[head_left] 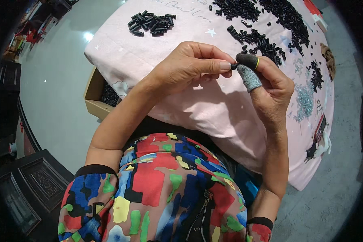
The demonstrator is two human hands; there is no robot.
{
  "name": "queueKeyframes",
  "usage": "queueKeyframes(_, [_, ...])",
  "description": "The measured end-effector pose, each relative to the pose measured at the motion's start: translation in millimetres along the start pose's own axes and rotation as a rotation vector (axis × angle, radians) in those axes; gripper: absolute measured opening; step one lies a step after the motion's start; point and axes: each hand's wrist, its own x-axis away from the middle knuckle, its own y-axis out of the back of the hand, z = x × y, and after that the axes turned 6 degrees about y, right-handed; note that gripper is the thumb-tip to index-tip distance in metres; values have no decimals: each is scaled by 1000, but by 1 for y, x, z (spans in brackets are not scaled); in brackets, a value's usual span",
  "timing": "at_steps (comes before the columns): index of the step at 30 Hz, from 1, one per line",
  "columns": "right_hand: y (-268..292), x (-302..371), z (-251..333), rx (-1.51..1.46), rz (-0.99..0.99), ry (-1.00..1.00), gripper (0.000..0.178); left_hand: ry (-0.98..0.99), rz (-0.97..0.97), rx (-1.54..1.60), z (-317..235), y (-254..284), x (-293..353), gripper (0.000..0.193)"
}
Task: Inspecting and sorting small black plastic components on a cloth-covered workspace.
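Small black plastic tube piece: held between both hands, above the near part of the table, mostly hidden by fingertips.
Left hand: fingers curled narrow, thumb and forefinger pinched on the left end of the small black piece.
Right hand: closed on the same piece from the right; one fingertip wears a black finger cot with a yellow rim, the next a grey knitted cot.
Surface: a table draped in a pale pink cloth with faint star and cartoon prints, hanging over the near edge.
Room: smooth grey floor — a bright glare spot on it; dark carved wooden furniture at the lower left.
Loose piles: a small heap of short black tubes at the far left of the cloth, well apart from the large spread of the same black pieces at the far right; a scatter of small silvery metal bits near the right edge.
Container: an open brown cardboard box on the floor, just beside the table's left edge and partly under the cloth — dark pieces inside, too hidden to tell more.
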Motion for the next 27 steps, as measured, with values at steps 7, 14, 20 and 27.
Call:
queueKeyframes(7, [-1,1,5,-33,-12,-51,23,-11,-35,-94,-5,-3,5,22])
queueKeyframes(14, [-4,2,7,58,-32,36,23,-48,-49,-107,-6,-6,7,22])
queueKeyframes(20, [-3,0,3,138,10,95,24,-32,-43,-146,-7,-3,7,22])
queueKeyframes(27, [-4,0,10,31,-16,-49,28,-35,-43,-169,-11,-4,7,24])
